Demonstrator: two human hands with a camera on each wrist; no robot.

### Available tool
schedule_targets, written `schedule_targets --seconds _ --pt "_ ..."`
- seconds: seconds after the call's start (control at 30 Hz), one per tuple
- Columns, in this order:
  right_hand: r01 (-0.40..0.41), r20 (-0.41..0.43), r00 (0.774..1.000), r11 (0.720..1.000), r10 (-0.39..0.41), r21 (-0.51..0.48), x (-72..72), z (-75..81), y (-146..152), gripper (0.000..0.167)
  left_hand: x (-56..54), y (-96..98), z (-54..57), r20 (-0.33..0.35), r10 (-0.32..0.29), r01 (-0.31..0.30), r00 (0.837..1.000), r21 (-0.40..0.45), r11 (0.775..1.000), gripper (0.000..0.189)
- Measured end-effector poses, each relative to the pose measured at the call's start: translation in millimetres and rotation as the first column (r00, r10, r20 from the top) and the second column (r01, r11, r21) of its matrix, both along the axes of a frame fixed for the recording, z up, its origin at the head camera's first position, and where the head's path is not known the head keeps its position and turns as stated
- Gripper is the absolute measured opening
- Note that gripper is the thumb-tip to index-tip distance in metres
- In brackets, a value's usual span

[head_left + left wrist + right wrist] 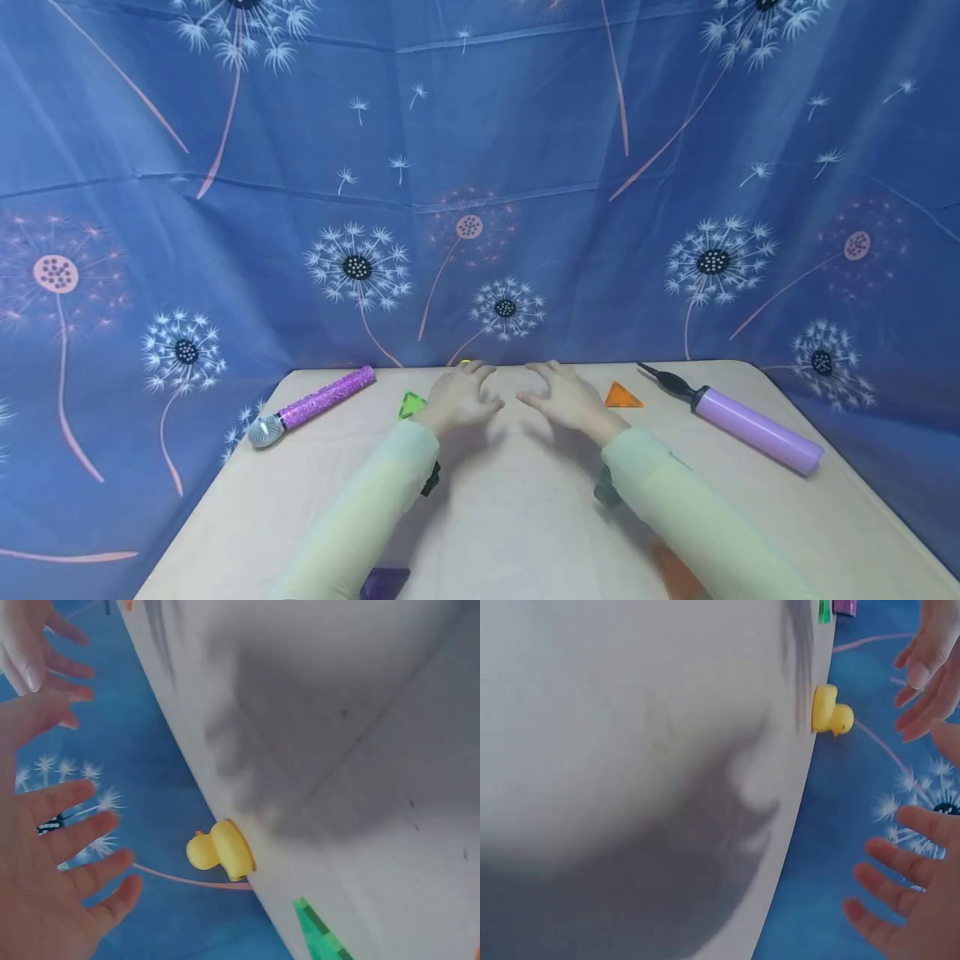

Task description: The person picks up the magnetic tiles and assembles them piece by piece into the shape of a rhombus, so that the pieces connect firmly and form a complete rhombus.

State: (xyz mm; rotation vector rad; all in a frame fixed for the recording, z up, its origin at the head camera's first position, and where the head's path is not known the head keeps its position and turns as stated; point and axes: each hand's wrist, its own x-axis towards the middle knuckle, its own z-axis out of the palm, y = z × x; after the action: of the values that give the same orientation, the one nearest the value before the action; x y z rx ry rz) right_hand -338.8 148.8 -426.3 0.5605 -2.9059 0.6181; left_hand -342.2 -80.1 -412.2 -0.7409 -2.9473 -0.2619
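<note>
Both hands hover over the far half of the table, palms partly facing each other, fingers spread and holding nothing. The left hand (pixel 459 398) is nearest a green translucent tile (pixel 410 405) and a yellow toy duck (pixel 231 851), which stands at the table's far edge. In the head view the left hand hides nearly all of the duck. The right hand (pixel 567 400) is apart from the left, with an orange triangular tile (pixel 622 396) to its right. In the right wrist view the duck (pixel 826 711) shows beyond the fingers, untouched.
A glittery purple toy microphone (pixel 326 398) lies at the left. On the right is a lilac balloon pump (pixel 757 429) with a black nozzle. Near the front lie a dark purple piece (pixel 385 583) and an orange piece (pixel 672 571), partly covered by the sleeves. A blue dandelion-print curtain (pixel 480 125) hangs behind.
</note>
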Motion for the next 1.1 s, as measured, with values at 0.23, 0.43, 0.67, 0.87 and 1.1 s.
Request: schedule_targets --seconds 0.23,0.43,0.67,0.87,1.1 --pt "-0.126 -0.006 0.992 0.984 0.127 -0.127 15.9 -1.6 -13 0.044 13.8 -11.7 5.2 -0.02 -0.053 0.054 0.998 0.026 0.998 0.049" --pt "-0.273 -0.052 0.962 0.944 0.268 -0.186 32.5 -3.7 -24 0.022 28.7 -19.9 6.6 -0.049 -0.13 0.133 0.99 0.068 0.989 0.037" --pt "-0.397 -0.042 0.916 0.89 0.399 -0.225 54.4 -10.7 -34 0.018 52.3 -35.9 2.2 -0.09 -0.19 0.201 0.978 0.137 0.97 0.033" --pt "-0.511 -0.052 0.857 0.834 0.512 -0.207 74.1 -13.3 -47 0.02 69.5 -56.2 -3.6 -0.082 -0.195 0.207 0.977 0.18 0.962 0.033" --pt "-0.638 -0.072 0.769 0.759 0.635 -0.131 95.3 -10.8 -74 0.02 88.2 -88.4 -12.7 -0.021 -0.155 0.156 0.988 0.234 0.96 0.032"
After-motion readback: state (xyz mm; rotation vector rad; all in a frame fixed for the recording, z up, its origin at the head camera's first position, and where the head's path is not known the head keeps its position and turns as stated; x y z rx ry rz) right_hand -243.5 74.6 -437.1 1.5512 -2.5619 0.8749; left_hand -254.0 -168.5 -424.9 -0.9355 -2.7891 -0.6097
